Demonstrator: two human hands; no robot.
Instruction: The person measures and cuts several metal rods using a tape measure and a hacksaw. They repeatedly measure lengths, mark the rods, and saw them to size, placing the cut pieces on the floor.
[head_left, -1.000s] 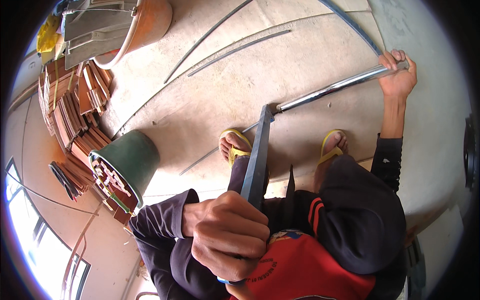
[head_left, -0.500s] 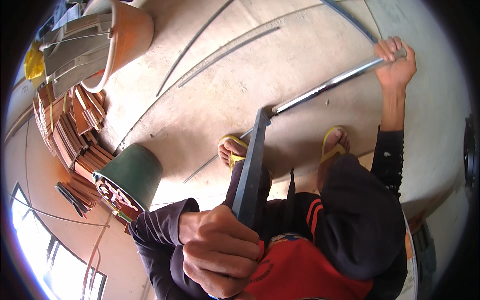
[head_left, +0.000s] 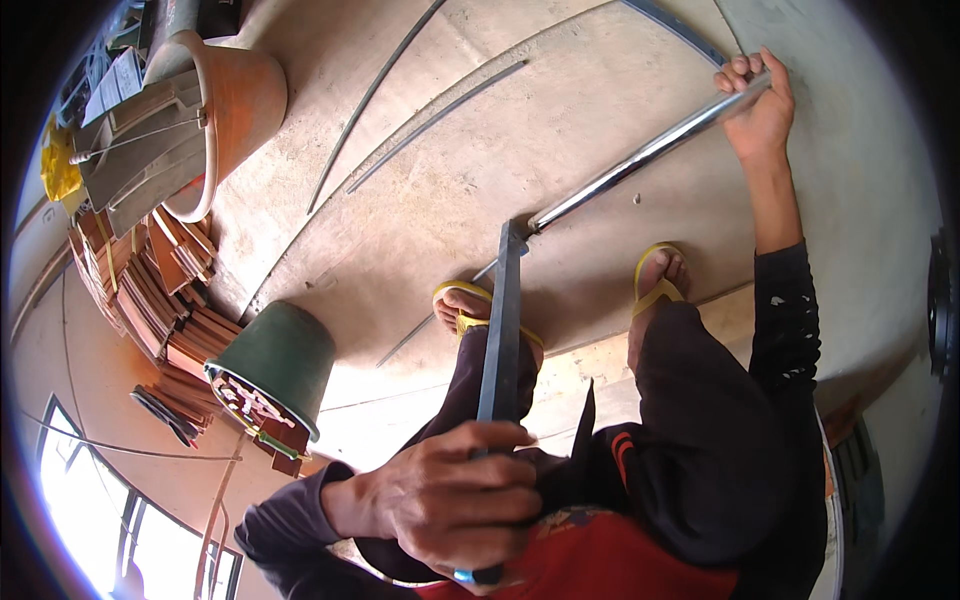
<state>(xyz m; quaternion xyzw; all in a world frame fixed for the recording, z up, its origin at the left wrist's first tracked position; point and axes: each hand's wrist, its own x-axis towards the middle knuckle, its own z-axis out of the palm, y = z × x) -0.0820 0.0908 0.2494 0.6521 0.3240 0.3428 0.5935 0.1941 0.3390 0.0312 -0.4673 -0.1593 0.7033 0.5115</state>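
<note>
My left hand, low in the middle, is wrapped round a dark square metal bar. The bar's blue-ringed lower end shows beneath my fingers. Farther off to the right, my right hand grips the end of a shiny round metal pipe. Bar and pipe meet at an angle above the floor, near my left foot; how they join is too small to tell. A thin grey rod runs from beside that foot toward the joint, partly hidden by the sandal.
On the left are a green bucket, stacked reddish-brown strips and an orange bucket with grey things in it. Long thin strips lie on the floor ahead. A dark bar lies near my right hand.
The whole view has shifted a little. The dark bar stands more upright in view, and the end below my left hand now shows. Both hands keep their holds.
</note>
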